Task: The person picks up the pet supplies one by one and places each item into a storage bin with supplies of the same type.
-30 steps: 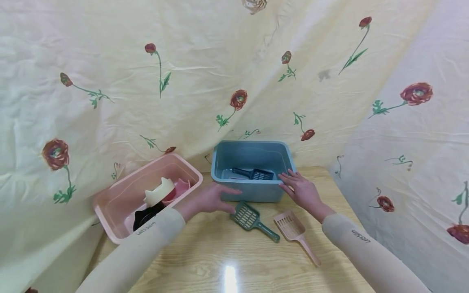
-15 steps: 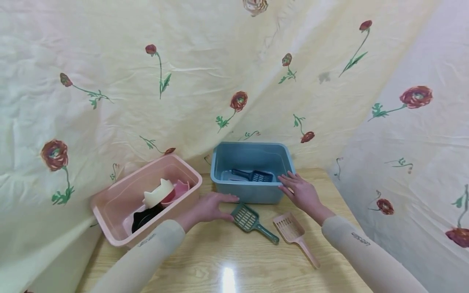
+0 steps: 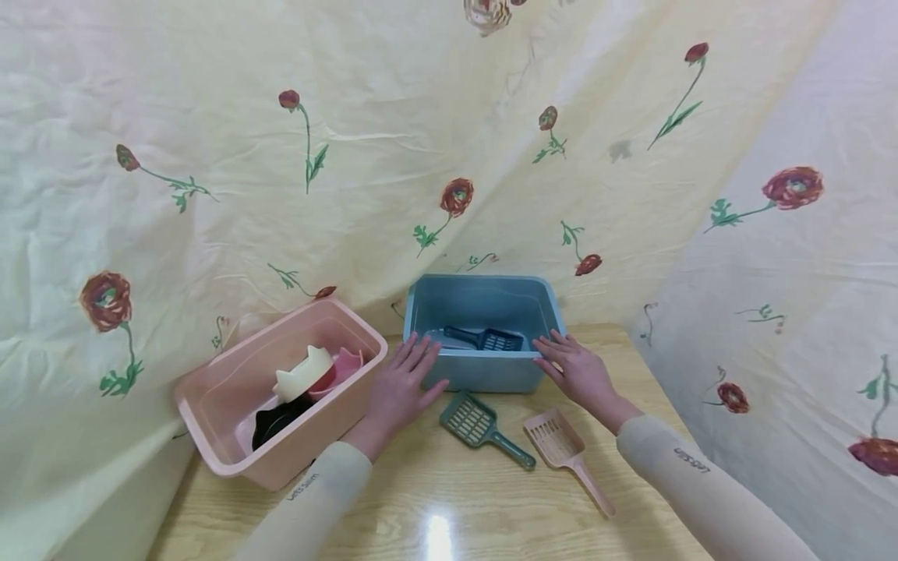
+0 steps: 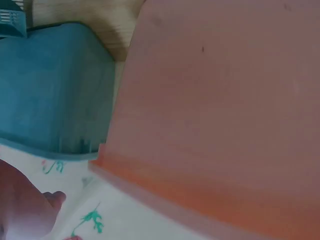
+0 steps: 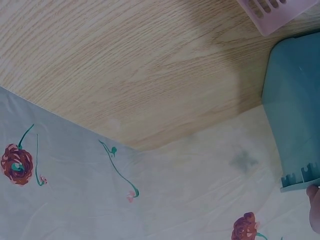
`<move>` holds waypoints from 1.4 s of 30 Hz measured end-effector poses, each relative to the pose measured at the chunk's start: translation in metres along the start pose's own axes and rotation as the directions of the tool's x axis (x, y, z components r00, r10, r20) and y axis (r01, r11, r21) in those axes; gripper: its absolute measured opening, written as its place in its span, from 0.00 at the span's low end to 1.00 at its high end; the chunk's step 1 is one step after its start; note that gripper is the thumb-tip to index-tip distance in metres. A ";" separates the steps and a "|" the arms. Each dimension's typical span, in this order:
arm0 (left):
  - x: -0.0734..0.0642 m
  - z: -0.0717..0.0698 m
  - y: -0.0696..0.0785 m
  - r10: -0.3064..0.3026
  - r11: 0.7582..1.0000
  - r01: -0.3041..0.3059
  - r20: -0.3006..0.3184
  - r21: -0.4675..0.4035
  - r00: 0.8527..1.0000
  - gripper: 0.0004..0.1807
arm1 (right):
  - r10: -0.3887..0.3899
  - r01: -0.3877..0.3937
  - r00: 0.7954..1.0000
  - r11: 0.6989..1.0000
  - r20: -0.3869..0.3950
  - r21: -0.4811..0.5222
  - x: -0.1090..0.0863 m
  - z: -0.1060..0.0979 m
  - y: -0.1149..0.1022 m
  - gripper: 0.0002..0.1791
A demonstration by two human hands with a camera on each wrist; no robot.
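Note:
My left hand point(image 3: 401, 392) is at the front left corner of the blue bin point(image 3: 484, 374), its fingers extended over the rim. On the right, my right hand point(image 3: 581, 375) rests its straight fingers on the front right rim of that bin. A dark blue slotted litter scoop point(image 3: 500, 340) lies inside the bin. In front of it on the table are a green litter scoop point(image 3: 473, 421) and a pink litter scoop point(image 3: 557, 438). Only a thumb or fingertip of each hand shows in the wrist views.
A pink bin point(image 3: 270, 463) stands at an angle to the left, close to my left hand. It holds a cream cat-eared bowl point(image 3: 303, 374), a black bowl point(image 3: 277, 421) and a pink bowl point(image 3: 345, 368). Flowered cloth point(image 3: 379, 195) hangs behind the wooden table point(image 3: 379, 514).
My left hand has moved from beside the green scoop up to the blue bin's left front rim, turning its fingers forward. The right hand stays at the right rim.

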State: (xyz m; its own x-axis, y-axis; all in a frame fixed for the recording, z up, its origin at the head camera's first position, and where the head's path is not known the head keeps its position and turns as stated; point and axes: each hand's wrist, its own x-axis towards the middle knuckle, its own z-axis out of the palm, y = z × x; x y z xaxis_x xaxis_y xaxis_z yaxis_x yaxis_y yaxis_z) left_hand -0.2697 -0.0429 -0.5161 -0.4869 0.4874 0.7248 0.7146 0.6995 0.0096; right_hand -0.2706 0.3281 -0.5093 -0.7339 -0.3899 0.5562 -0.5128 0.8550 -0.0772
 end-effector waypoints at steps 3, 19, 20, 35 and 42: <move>-0.004 0.002 -0.001 -0.056 0.997 0.055 0.029 0.051 0.998 0.42 | -0.018 0.018 1.000 1.000 -0.003 0.006 0.000 0.002 -0.001 0.25; 0.005 0.014 0.006 -0.270 0.954 0.219 0.266 0.203 0.925 0.35 | -0.013 0.013 1.000 1.000 -0.018 0.005 -0.002 0.002 -0.001 0.25; 0.005 0.017 0.006 -0.266 0.954 0.215 0.259 0.210 0.928 0.35 | -0.013 0.013 1.000 1.000 -0.022 0.005 -0.002 0.001 -0.001 0.25; 0.011 0.038 0.005 -0.279 0.956 0.238 0.280 0.171 0.919 0.31 | -0.035 0.036 0.999 0.999 -0.024 0.010 -0.003 -0.002 0.000 0.23; 0.016 0.038 0.007 -0.297 0.950 0.256 0.257 0.180 0.920 0.29 | -0.024 0.024 0.999 1.000 0.027 0.001 -0.001 -0.006 -0.002 0.26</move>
State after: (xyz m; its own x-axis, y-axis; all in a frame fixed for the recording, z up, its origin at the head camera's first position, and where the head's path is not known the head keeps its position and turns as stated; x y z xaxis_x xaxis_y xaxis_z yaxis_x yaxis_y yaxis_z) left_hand -0.2917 -0.0103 -0.5308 -0.7891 0.3747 0.4866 0.4631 0.8835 0.0707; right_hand -0.2663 0.3293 -0.5047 -0.7331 -0.4198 0.5351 -0.5308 0.8451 -0.0643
